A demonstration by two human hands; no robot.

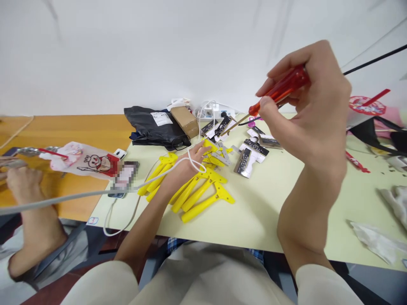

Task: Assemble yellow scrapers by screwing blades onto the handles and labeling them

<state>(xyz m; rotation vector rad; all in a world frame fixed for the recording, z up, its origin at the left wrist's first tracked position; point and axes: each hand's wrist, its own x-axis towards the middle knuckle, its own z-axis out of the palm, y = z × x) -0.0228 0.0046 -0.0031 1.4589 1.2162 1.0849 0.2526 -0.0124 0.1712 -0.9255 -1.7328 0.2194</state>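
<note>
My right fingers [289, 61] clamp a red screwdriver [284, 90], I can't tell whether my left fingers [200, 150] grip, and the yellow handles [200, 206] seem only partly dealt with.

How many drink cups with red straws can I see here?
2. One cup is left of the phone; the other cup is right of the raised right hand. Others could be hidden.

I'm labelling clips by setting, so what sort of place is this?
Probably a small workshop or shared work area: the right hand holds a red-handled screwdriver, several yellow handles lie together on the pale table, and another person's arm shows alongside.
</note>
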